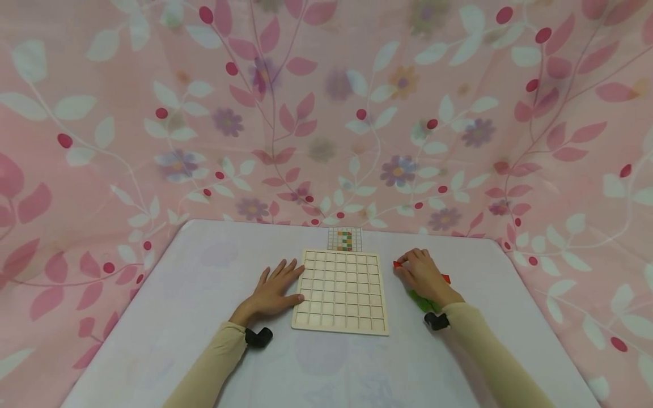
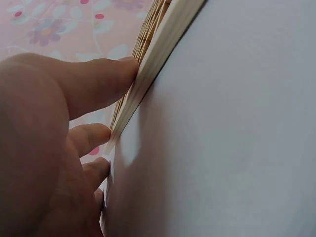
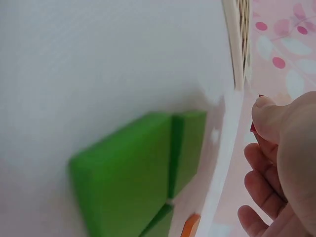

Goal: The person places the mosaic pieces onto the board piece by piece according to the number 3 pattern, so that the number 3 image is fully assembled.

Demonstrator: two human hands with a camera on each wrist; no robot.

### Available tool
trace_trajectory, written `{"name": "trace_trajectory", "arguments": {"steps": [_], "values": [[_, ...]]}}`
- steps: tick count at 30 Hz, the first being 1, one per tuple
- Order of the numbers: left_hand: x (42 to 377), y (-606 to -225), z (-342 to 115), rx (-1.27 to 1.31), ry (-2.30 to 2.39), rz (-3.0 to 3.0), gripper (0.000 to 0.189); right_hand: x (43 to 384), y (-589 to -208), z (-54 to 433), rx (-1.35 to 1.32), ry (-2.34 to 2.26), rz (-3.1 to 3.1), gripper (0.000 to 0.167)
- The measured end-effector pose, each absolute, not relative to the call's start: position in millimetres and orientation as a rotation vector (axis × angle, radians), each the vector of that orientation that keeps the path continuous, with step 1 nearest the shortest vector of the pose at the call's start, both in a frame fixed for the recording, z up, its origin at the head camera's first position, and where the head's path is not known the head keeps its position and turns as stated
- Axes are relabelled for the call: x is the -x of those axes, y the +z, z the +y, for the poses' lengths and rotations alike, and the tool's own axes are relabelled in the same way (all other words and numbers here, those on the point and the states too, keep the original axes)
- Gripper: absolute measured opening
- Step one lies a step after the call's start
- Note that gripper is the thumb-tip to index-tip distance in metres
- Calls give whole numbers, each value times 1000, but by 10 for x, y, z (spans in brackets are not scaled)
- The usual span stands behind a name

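Observation:
A pale wooden grid board (image 1: 339, 292) lies flat on the white-covered table. My left hand (image 1: 272, 292) rests at its left side, fingers spread; in the left wrist view the thumb (image 2: 101, 84) and a fingertip touch the board's edge. To the right of the board, my right hand (image 1: 424, 276) pinches a small red block (image 1: 397, 264) between thumb and fingers. Most of that block is hidden by the fingertips in the right wrist view. Green blocks (image 3: 123, 173) lie on the table below this hand, and another red block (image 1: 446, 278) shows just beyond it.
A small pattern card (image 1: 345, 239) with orange and green squares lies against the board's far edge. In the right wrist view an orange piece (image 3: 190, 226) shows near the green blocks. A pink floral curtain (image 1: 326, 113) hangs behind the table (image 1: 224, 249).

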State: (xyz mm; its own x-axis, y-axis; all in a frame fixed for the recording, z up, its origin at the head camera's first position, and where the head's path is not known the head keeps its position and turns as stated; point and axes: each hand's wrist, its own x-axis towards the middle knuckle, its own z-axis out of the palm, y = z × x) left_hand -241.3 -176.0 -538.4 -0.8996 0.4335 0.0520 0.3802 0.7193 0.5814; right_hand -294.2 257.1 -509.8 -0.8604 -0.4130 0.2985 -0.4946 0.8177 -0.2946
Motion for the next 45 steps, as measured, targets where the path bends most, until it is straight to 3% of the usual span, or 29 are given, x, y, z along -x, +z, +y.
{"name": "trace_trajectory", "arguments": {"steps": [45], "values": [[2433,-5322,-1786,-663,858,2784,75,3153,-5104,1708,-831,805,-2917,24]]}}
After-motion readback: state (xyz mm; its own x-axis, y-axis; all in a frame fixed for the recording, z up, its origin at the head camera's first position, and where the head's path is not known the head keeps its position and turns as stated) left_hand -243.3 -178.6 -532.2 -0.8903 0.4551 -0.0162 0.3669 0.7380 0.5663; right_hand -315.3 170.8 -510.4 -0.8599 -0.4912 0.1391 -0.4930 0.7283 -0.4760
